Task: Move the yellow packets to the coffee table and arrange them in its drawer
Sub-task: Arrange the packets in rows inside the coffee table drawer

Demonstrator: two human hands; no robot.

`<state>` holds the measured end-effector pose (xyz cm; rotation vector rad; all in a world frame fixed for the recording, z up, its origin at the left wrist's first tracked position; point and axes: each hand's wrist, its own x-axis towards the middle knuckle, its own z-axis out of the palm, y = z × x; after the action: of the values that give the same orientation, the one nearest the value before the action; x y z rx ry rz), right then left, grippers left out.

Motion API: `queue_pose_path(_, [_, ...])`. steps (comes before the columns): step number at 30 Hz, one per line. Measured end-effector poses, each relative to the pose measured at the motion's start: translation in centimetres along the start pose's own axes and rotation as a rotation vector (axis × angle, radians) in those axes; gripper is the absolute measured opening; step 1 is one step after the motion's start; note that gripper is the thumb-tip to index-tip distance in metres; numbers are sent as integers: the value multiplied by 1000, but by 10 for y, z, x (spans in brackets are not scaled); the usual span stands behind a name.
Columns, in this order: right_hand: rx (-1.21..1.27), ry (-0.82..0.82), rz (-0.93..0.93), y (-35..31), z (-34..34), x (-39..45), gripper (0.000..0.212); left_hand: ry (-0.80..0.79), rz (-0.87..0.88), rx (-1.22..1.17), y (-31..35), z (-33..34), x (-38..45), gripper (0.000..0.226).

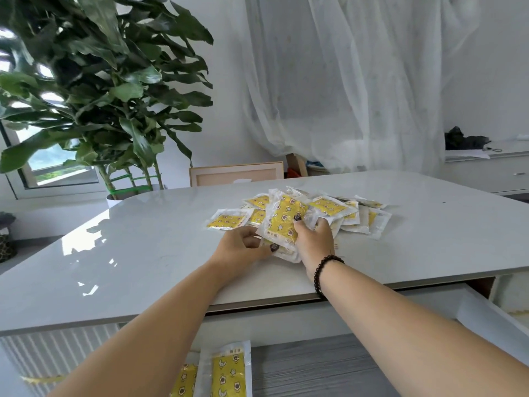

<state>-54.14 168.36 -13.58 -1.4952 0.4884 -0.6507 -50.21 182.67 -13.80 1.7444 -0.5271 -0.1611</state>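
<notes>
A small stack of yellow packets [282, 224] is gripped by the right hand [313, 239], with the thumb laid across the top packet and the fingers curled behind. The lower edge of the same stack is pinched by the left hand [242, 249], its thumb pressed on the near corner. The two hands are held close together above the white tabletop [137, 253]. A dark bead bracelet [322, 275] is worn on the right wrist.

Just behind the hands, a loose pile of packets [343, 212] is spread over the middle of the coffee table, with one packet [227, 220] lying flat at its left edge. Below the near edge of the table, the drawer [315, 365] is pulled open, and two packets [226, 371] are laid side by side on its grey floor.

A large leafy plant [100, 90] is seen behind the table on the left, and a sheer white curtain [357, 81] on the right.
</notes>
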Motion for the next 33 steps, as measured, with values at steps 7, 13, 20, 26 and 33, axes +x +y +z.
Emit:
queue_pose_path(7, [208,338,121,-4,-4,7,26,244,-40,-263,-1,-11,4,15])
queue_pose_path(13, [207,237,82,0,-4,5,45,403,-63,-450,1,-12,2,23])
queue_pose_path(20, [-98,-56,-169,3,-2,-4,53,255,-89,-400,5,-12,1,27])
queue_pose_path(26, [-255,-154,-326,-2,0,-14,30,124,-108,-346,6,-15,2,40])
queue_pose_path(33, [-555,-348,-615,1,6,-22,44,58,-92,-318,3,-16,0,32])
